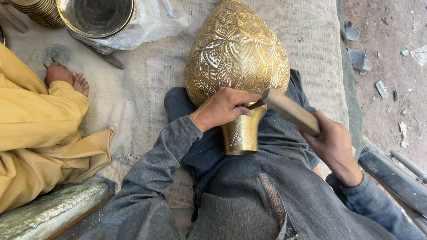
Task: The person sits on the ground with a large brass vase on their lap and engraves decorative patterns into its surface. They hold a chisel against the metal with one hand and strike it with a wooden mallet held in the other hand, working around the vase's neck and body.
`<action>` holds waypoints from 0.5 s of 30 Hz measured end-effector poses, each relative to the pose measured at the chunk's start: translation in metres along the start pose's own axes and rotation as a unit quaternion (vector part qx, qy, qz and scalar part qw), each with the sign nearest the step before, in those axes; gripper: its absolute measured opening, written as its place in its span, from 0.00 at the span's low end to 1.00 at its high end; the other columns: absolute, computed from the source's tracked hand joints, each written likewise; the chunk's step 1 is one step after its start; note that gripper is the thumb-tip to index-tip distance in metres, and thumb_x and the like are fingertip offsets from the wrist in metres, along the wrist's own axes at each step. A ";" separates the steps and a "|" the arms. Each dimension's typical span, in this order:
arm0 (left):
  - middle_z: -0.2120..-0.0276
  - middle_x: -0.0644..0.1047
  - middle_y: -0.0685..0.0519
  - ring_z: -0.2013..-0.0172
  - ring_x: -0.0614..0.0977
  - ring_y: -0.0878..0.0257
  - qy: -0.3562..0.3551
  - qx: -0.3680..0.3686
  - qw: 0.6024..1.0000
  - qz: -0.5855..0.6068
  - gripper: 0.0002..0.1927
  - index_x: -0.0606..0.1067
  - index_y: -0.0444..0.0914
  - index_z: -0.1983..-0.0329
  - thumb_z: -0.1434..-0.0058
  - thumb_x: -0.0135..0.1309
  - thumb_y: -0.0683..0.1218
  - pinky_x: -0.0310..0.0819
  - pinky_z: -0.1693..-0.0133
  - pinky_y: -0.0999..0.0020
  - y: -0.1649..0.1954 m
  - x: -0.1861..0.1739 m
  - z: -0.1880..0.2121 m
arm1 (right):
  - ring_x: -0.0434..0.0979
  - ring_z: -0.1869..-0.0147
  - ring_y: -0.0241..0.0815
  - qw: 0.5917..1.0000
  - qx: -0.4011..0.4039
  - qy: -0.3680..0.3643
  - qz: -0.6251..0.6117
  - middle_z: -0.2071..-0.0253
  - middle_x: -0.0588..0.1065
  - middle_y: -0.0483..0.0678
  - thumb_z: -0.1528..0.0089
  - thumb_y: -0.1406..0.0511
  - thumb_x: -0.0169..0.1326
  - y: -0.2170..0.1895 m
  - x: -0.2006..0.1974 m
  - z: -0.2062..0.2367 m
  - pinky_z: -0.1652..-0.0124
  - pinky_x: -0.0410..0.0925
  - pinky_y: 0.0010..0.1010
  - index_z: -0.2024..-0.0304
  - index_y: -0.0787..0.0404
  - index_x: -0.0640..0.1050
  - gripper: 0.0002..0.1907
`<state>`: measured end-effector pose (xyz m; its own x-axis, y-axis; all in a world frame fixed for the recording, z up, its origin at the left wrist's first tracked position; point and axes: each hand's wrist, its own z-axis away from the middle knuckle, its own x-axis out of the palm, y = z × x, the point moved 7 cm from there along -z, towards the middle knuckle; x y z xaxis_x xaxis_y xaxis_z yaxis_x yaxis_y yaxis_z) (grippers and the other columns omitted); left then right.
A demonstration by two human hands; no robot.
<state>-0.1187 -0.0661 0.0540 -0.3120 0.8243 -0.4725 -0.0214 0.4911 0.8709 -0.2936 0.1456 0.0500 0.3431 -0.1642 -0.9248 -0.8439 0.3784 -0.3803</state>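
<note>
On the lap, brass vase (235,53) under left hand (222,108) (right hand (333,144) around wooden mallet (291,111)).

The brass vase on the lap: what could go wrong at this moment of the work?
1. The left hand pinches a thin tool against the brass vase, and the wooden mallet in the right hand is just beside those fingers; a missed blow may hit them.
2. The vase lies on its side across the legs, held by one hand only, so it could roll.
3. The tool might slip and scratch the engraved pattern.
</note>
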 end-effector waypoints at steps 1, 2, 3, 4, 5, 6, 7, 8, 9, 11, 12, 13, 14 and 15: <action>0.49 0.82 0.48 0.54 0.87 0.58 0.003 0.013 1.000 -0.003 0.25 0.77 0.41 0.41 0.43 0.64 0.42 0.81 0.50 0.63 0.001 0.000 0.001 | 0.80 0.70 0.50 0.996 0.022 0.008 -0.091 0.71 0.78 0.52 0.40 0.54 0.65 0.003 0.000 0.000 0.71 0.72 0.39 0.57 0.60 0.76 0.20; 0.48 0.82 0.48 0.53 0.86 0.57 0.009 0.027 1.000 -0.006 0.24 0.78 0.41 0.41 0.42 0.64 0.42 0.81 0.49 0.63 0.003 0.000 0.001 | 0.79 0.68 0.51 0.983 0.041 0.017 -0.180 0.70 0.77 0.54 0.39 0.52 0.64 0.006 0.000 -0.001 0.70 0.72 0.39 0.57 0.60 0.75 0.20; 0.48 0.82 0.48 0.51 0.86 0.56 0.013 0.039 0.999 -0.009 0.23 0.78 0.40 0.42 0.42 0.64 0.42 0.81 0.48 0.62 0.004 -0.001 0.002 | 0.79 0.67 0.52 0.961 0.061 0.023 -0.269 0.68 0.77 0.55 0.38 0.51 0.63 0.009 0.000 -0.001 0.69 0.73 0.39 0.58 0.59 0.74 0.21; 0.47 0.82 0.48 0.51 0.86 0.56 0.014 0.045 0.999 -0.012 0.24 0.78 0.40 0.41 0.42 0.64 0.42 0.81 0.48 0.62 0.004 0.000 0.002 | 0.80 0.67 0.51 0.983 0.064 -0.016 -0.171 0.69 0.78 0.54 0.39 0.51 0.63 0.009 0.004 -0.002 0.68 0.73 0.39 0.57 0.59 0.75 0.21; 0.47 0.82 0.48 0.50 0.85 0.56 0.017 0.051 0.998 -0.015 0.25 0.77 0.40 0.40 0.42 0.65 0.42 0.81 0.47 0.62 0.004 0.001 0.003 | 0.82 0.67 0.51 0.994 0.065 -0.055 -0.071 0.69 0.79 0.54 0.39 0.52 0.63 0.009 0.007 -0.003 0.68 0.73 0.39 0.56 0.59 0.76 0.20; 0.46 0.81 0.48 0.50 0.85 0.56 0.020 0.058 0.998 -0.019 0.25 0.77 0.40 0.40 0.42 0.65 0.42 0.81 0.47 0.63 0.004 0.001 0.003 | 0.84 0.67 0.50 0.993 0.063 -0.093 0.029 0.70 0.81 0.54 0.39 0.53 0.63 0.010 0.010 -0.003 0.67 0.74 0.40 0.55 0.59 0.77 0.20; 0.47 0.82 0.48 0.50 0.86 0.57 0.056 0.068 0.996 -0.013 0.25 0.76 0.41 0.40 0.41 0.64 0.41 0.82 0.48 0.64 0.005 -0.003 0.006 | 0.84 0.66 0.51 0.992 0.079 -0.093 0.014 0.69 0.81 0.55 0.40 0.53 0.64 0.012 0.009 -0.004 0.66 0.73 0.40 0.53 0.59 0.77 0.20; 0.47 0.82 0.48 0.51 0.86 0.58 0.093 0.080 0.992 -0.009 0.24 0.76 0.41 0.39 0.39 0.64 0.41 0.83 0.49 0.65 0.006 -0.006 0.011 | 0.84 0.65 0.52 0.991 0.093 -0.091 -0.001 0.69 0.81 0.56 0.40 0.54 0.65 0.014 0.007 -0.005 0.65 0.73 0.41 0.52 0.58 0.77 0.21; 0.48 0.82 0.48 0.51 0.87 0.59 0.132 0.092 0.987 -0.008 0.23 0.76 0.41 0.39 0.38 0.63 0.40 0.85 0.50 0.66 0.007 -0.009 0.016 | 0.84 0.64 0.53 0.991 0.103 -0.088 -0.017 0.69 0.80 0.57 0.41 0.54 0.66 0.015 0.005 -0.006 0.64 0.73 0.42 0.50 0.58 0.77 0.23; 0.57 0.84 0.50 0.59 0.88 0.63 0.222 0.018 0.974 0.038 0.22 0.75 0.40 0.39 0.37 0.64 0.41 0.86 0.57 0.70 -0.007 -0.016 0.028 | 0.84 0.62 0.54 0.995 0.052 -0.052 -0.061 0.65 0.80 0.57 0.42 0.56 0.66 0.005 -0.002 -0.010 0.64 0.74 0.42 0.44 0.59 0.74 0.28; 0.62 0.84 0.51 0.63 0.88 0.65 0.266 -0.020 0.962 0.061 0.22 0.75 0.39 0.40 0.36 0.64 0.41 0.87 0.61 0.71 -0.015 -0.017 0.034 | 0.83 0.61 0.55 0.996 0.027 -0.034 -0.082 0.63 0.80 0.57 0.43 0.57 0.66 -0.001 -0.006 -0.012 0.64 0.74 0.42 0.40 0.60 0.72 0.31; 0.63 0.84 0.51 0.64 0.87 0.66 0.289 -0.020 0.954 0.078 0.21 0.74 0.38 0.41 0.36 0.64 0.41 0.86 0.62 0.72 -0.016 -0.013 0.039 | 0.84 0.61 0.54 0.997 0.005 -0.038 -0.068 0.62 0.80 0.57 0.42 0.58 0.65 -0.006 -0.008 -0.014 0.64 0.74 0.42 0.38 0.58 0.72 0.32; 0.64 0.83 0.51 0.65 0.87 0.67 0.312 -0.021 0.945 0.094 0.21 0.73 0.37 0.42 0.36 0.64 0.42 0.86 0.63 0.73 -0.017 -0.008 0.042 | 0.84 0.62 0.54 0.998 -0.017 -0.042 -0.054 0.61 0.80 0.56 0.42 0.58 0.64 -0.011 -0.010 -0.017 0.64 0.75 0.42 0.35 0.56 0.71 0.33; 0.64 0.83 0.51 0.66 0.86 0.67 0.335 -0.022 0.935 0.109 0.20 0.72 0.36 0.43 0.36 0.64 0.42 0.86 0.64 0.73 -0.018 -0.002 0.047 | 0.84 0.62 0.53 0.997 -0.040 -0.047 -0.040 0.59 0.81 0.55 0.42 0.58 0.63 -0.017 -0.013 -0.020 0.64 0.75 0.42 0.33 0.55 0.70 0.35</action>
<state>-0.0734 -0.0638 0.0330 -0.8390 0.5340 -0.1043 0.0775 0.3072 0.9485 -0.2917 0.1230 0.0690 0.4443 -0.1037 -0.8899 -0.8416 0.2923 -0.4542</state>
